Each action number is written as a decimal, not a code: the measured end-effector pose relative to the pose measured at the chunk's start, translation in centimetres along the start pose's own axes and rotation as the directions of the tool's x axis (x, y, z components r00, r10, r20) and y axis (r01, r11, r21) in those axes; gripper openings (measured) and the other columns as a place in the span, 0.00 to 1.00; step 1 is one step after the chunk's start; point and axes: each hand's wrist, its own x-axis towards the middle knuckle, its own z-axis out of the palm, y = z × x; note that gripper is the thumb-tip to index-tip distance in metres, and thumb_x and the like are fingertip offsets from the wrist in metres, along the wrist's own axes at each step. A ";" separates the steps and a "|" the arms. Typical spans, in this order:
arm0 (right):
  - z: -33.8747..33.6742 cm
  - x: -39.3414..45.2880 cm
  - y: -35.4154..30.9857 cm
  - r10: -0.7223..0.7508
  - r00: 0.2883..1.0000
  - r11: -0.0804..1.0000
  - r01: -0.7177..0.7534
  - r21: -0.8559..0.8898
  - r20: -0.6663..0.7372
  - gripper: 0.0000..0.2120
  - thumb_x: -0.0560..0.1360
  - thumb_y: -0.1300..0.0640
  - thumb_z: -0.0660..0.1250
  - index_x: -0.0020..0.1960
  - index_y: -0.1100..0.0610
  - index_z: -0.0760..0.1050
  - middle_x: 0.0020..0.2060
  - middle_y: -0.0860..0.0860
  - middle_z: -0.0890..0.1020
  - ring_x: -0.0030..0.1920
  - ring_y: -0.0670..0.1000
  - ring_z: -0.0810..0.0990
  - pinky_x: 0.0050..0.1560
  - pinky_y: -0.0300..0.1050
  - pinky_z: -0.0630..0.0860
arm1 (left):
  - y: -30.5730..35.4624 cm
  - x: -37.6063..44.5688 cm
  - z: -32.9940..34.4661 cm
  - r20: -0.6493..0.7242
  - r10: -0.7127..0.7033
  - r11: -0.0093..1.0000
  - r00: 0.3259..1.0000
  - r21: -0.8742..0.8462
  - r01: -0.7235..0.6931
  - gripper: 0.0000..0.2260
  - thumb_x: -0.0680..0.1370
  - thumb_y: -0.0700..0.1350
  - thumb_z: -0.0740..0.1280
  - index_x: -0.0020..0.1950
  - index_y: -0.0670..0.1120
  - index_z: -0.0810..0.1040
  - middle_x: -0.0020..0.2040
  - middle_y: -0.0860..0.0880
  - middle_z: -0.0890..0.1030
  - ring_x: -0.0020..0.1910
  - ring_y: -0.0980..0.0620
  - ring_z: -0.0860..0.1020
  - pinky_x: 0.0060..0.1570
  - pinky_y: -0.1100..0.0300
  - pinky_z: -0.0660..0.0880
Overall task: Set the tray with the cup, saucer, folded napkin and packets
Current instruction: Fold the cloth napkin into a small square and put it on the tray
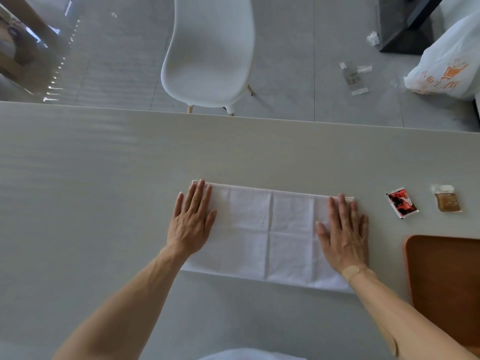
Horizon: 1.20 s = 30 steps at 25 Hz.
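Grey floor tiles and a white moulded plastic chair (210,53) lie beyond the far edge of the pale, smooth counter (91,165). On the counter, a white woven cloth napkin (270,235) lies folded to a long rectangle, its crease lines showing as a faint cross. The left hand (192,219) presses flat on its left end and the right hand (342,235) on its right end; both have straight fingers, so neither grip is closed on anything. A round plaster sits at the right wrist.

Judging by its look, the napkin is thin, soft and limp: it should crease readily but slide on the slick counter, so the corners or the folded edge seem the best places to pinch it.

To the right lie a small red-and-black foil packet (402,202) and a clear packet of brown granules (447,200), both probably light and crinkly. Nearer, an orange-brown rimmed tray (441,281) shows only partly, bare where visible. No cup or saucer is in view.
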 end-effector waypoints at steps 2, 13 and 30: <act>-0.4 -1.5 -0.3 0.039 0.999 0.999 -0.039 0.025 -0.021 0.34 0.77 0.37 0.41 0.79 0.53 0.49 0.79 0.53 0.49 0.78 0.58 0.47 0.74 0.67 0.47 | 0.1 -1.8 -0.2 -0.036 -0.009 1.000 0.999 -0.024 0.009 0.27 0.83 0.55 0.47 0.81 0.47 0.48 0.81 0.47 0.49 0.80 0.48 0.46 0.77 0.47 0.45; 1.5 -11.8 -1.1 0.087 0.993 0.996 -0.089 0.018 0.081 0.40 0.74 0.32 0.30 0.78 0.53 0.50 0.78 0.53 0.52 0.78 0.58 0.53 0.75 0.61 0.52 | 1.2 -12.0 2.7 0.095 -0.094 0.995 0.991 0.045 0.090 0.30 0.81 0.61 0.40 0.80 0.49 0.45 0.81 0.48 0.44 0.79 0.51 0.43 0.76 0.50 0.41; 2.0 -14.0 2.8 0.250 0.959 0.962 -0.262 0.079 0.130 0.35 0.79 0.39 0.50 0.79 0.53 0.42 0.79 0.51 0.45 0.78 0.55 0.43 0.76 0.56 0.45 | 1.7 -4.2 -3.0 0.340 -0.698 0.445 0.631 -0.484 0.753 0.21 0.68 0.46 0.77 0.54 0.44 0.71 0.51 0.42 0.78 0.43 0.41 0.80 0.47 0.49 0.79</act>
